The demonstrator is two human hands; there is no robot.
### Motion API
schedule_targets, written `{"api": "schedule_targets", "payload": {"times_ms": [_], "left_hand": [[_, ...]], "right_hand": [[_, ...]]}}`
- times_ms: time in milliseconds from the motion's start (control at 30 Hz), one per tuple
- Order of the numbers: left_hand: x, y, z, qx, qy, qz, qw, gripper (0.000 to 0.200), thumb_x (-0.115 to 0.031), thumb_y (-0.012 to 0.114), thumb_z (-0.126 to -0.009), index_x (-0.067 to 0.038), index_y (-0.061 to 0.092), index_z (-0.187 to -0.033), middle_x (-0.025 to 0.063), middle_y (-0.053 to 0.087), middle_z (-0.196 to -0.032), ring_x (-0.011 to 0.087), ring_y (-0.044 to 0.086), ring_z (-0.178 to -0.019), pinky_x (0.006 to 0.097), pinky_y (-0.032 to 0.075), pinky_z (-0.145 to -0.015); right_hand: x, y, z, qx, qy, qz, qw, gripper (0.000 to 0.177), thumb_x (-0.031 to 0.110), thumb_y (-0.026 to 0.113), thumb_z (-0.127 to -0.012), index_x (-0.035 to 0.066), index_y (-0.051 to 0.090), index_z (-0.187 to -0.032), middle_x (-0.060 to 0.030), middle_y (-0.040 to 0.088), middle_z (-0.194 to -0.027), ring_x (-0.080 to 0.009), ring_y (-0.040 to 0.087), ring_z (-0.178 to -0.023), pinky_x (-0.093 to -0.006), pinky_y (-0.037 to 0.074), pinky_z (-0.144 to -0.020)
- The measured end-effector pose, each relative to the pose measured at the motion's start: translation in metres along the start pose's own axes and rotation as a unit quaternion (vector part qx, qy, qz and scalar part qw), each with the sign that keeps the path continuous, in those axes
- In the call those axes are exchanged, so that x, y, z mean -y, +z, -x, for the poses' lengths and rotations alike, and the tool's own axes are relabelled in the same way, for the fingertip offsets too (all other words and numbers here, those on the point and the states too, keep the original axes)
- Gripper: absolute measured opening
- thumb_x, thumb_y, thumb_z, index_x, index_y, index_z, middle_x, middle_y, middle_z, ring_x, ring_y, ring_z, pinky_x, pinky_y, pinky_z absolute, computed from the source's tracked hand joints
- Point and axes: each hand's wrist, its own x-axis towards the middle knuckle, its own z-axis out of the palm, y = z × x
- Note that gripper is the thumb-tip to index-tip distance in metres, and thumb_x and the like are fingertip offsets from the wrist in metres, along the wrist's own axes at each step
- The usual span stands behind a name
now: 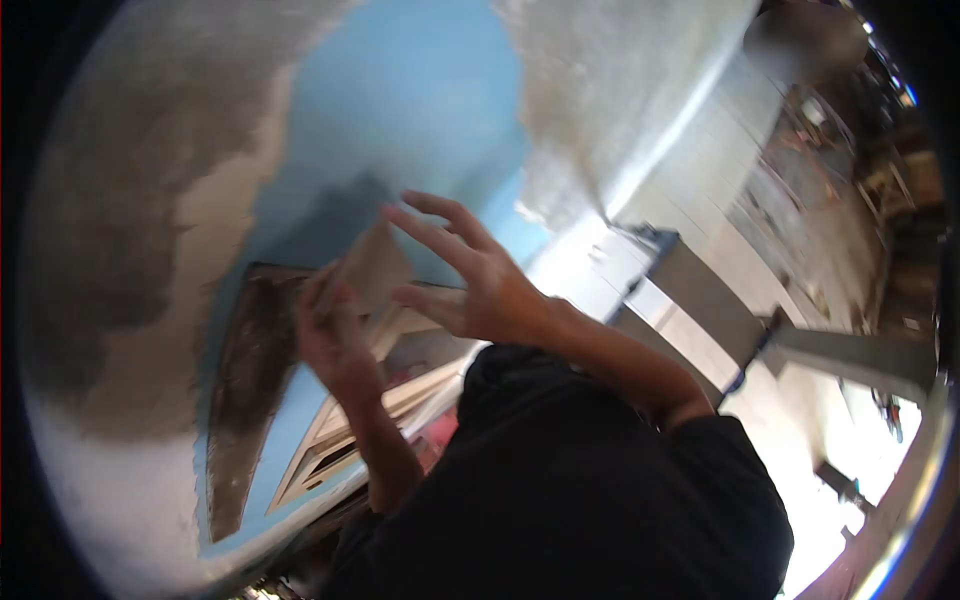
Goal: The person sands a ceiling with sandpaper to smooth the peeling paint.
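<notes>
My left hand (335, 335) is closed on a small tan sheet that looks like sandpaper (378, 268), gripping it along its left edge. My right hand (462, 268) is beside it with the fingers spread, its fingertips close to the sheet's top corner and the thumb near its lower right. Both hands are slightly blurred. Behind them spreads a large smooth surface with a light blue area (410, 90), bordered by grey and tan patches (215, 205). A shadow of the hands falls on the blue.
Below the hands lie a dark brown tapered panel (255, 380) and a pale, layered frame-like piece (340, 430). To the right are grey beams (705, 300) with dark bands, a tiled floor strip (700, 150) and cluttered items (820, 190) farther off.
</notes>
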Motion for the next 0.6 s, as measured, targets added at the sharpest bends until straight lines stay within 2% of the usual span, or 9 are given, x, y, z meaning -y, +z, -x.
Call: {"api": "schedule_targets", "payload": {"times_ms": [33,100,133,233,333,433,467,567,600], "left_hand": [[-0.005,0.005,0.003,-0.018,-0.034,0.032,0.999,0.03,-0.006,0.055,-0.092,0.002,0.053,-0.121,0.0115,0.061,-0.11,0.0173,0.058,-0.102,0.0293,0.047,-0.087],[0.001,0.002,0.005,0.036,-0.027,0.0,0.999,0.03,-0.007,0.055,-0.092,0.002,0.052,-0.121,0.0125,0.058,-0.116,0.0195,0.056,-0.106,0.0308,0.047,-0.091],[0.002,0.003,0.005,0.057,-0.016,-0.016,0.998,0.03,-0.007,0.056,-0.092,0.002,0.051,-0.121,0.0129,0.057,-0.119,0.0206,0.055,-0.109,0.0316,0.046,-0.093],[-0.006,0.014,0.01,0.028,-0.012,0.036,0.999,0.033,-0.006,0.057,-0.092,0.003,0.048,-0.122,0.0171,0.05,-0.126,0.0223,0.051,-0.115,0.0335,0.044,-0.097],[0.001,0.01,0.004,-0.037,0.201,-0.061,0.977,0.039,-0.008,0.06,-0.09,0.005,0.045,-0.124,0.0209,0.045,-0.13,0.0239,0.048,-0.118,0.0354,0.042,-0.1],[-0.005,-0.006,-0.004,-0.092,0.421,-0.178,0.885,0.047,-0.011,0.065,-0.087,0.006,0.043,-0.125,0.0229,0.045,-0.127,0.0266,0.048,-0.12,0.0373,0.043,-0.098],[-0.021,-0.019,0.0,0.016,0.301,-0.248,0.921,0.051,-0.014,0.069,-0.083,0.002,0.046,-0.127,0.0211,0.048,-0.129,0.0309,0.047,-0.12,0.0415,0.042,-0.097],[-0.032,-0.028,-0.019,0.076,0.42,-0.435,0.792,0.049,-0.012,0.072,-0.079,-0.004,0.054,-0.125,0.0141,0.052,-0.132,0.032,0.048,-0.12,0.0432,0.037,-0.099],[-0.033,-0.033,-0.025,0.072,0.415,-0.446,0.79,0.046,-0.012,0.071,-0.079,-0.007,0.057,-0.123,0.0111,0.053,-0.132,0.0304,0.048,-0.12,0.0426,0.035,-0.099]], "right_hand": [[-0.001,-0.003,0.001,0.023,0.048,-0.045,0.998,0.064,0.015,0.075,-0.078,0.01,0.046,-0.135,-0.0184,0.057,-0.119,-0.0297,0.055,-0.114,-0.0391,0.049,-0.09],[-0.006,-0.007,0.0,0.064,0.131,-0.148,0.978,0.066,0.015,0.073,-0.081,0.01,0.041,-0.138,-0.0186,0.061,-0.112,-0.0278,0.061,-0.105,-0.0357,0.051,-0.086],[-0.012,-0.006,-0.001,0.072,0.132,-0.148,0.977,0.065,0.015,0.072,-0.082,0.01,0.041,-0.138,-0.0179,0.063,-0.107,-0.027,0.063,-0.099,-0.035,0.052,-0.084],[-0.023,-0.004,-0.006,0.086,0.123,-0.144,0.978,0.063,0.012,0.069,-0.084,0.009,0.037,-0.139,-0.0154,0.067,-0.092,-0.0242,0.067,-0.083,-0.0332,0.054,-0.078],[-0.014,-0.002,-0.018,0.066,0.111,-0.137,0.982,0.067,0.01,0.068,-0.085,0.009,0.03,-0.14,-0.0135,0.067,-0.08,-0.0217,0.067,-0.074,-0.0324,0.053,-0.073],[0.0,-0.001,-0.031,0.066,0.104,-0.155,0.98,0.068,0.01,0.069,-0.084,0.007,0.027,-0.138,-0.0132,0.065,-0.075,-0.0208,0.065,-0.07,-0.0317,0.051,-0.067],[0.003,0.001,-0.035,0.072,0.096,-0.153,0.981,0.068,0.01,0.07,-0.084,0.006,0.026,-0.136,-0.0129,0.065,-0.073,-0.0206,0.064,-0.069,-0.0314,0.05,-0.066],[0.01,0.01,-0.042,0.083,0.068,-0.139,0.984,0.066,0.01,0.07,-0.083,0.004,0.026,-0.131,-0.0111,0.062,-0.067,-0.0212,0.063,-0.064,-0.0308,0.049,-0.063],[0.011,0.014,-0.042,0.084,0.057,-0.134,0.986,0.065,0.01,0.071,-0.083,0.003,0.026,-0.13,-0.0104,0.061,-0.065,-0.0216,0.062,-0.063,-0.0307,0.049,-0.063]]}}
